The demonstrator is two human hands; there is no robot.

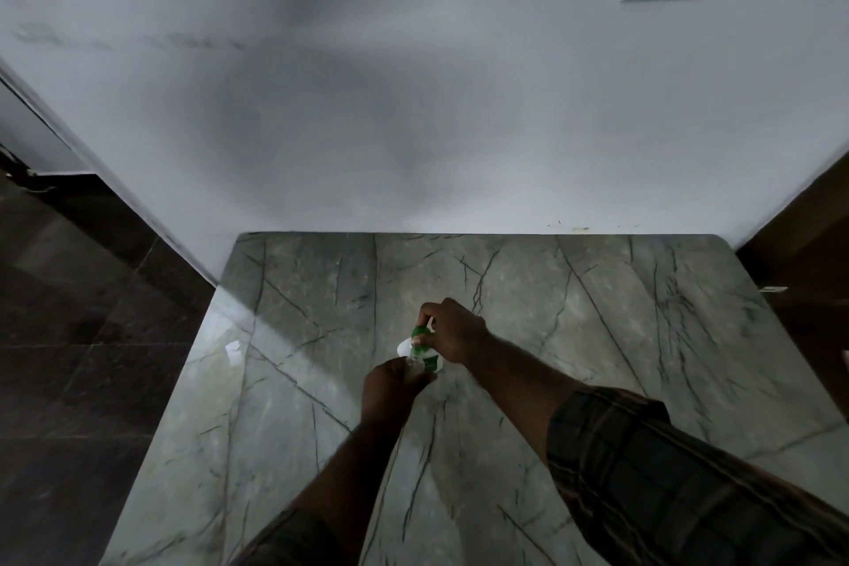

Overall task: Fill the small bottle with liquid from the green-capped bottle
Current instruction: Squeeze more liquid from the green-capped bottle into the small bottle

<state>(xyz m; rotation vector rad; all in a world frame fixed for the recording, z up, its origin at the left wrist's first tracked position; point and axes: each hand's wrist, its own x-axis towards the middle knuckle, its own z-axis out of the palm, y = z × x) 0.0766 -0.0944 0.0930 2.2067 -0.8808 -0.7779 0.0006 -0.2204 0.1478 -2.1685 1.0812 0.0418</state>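
Observation:
A white bottle with a green cap stands near the middle of the grey marble table. My right hand comes over it from the right, with its fingers closed on the green cap. My left hand is closed just in front of it, around a small clear bottle of which only the top shows. The two bottles touch or nearly touch. Most of the white bottle's body is hidden by my hands.
The table butts against a pale wall at the back. A small clear item lies near the table's left edge. Dark tiled floor lies to the left, and a brown surface to the right.

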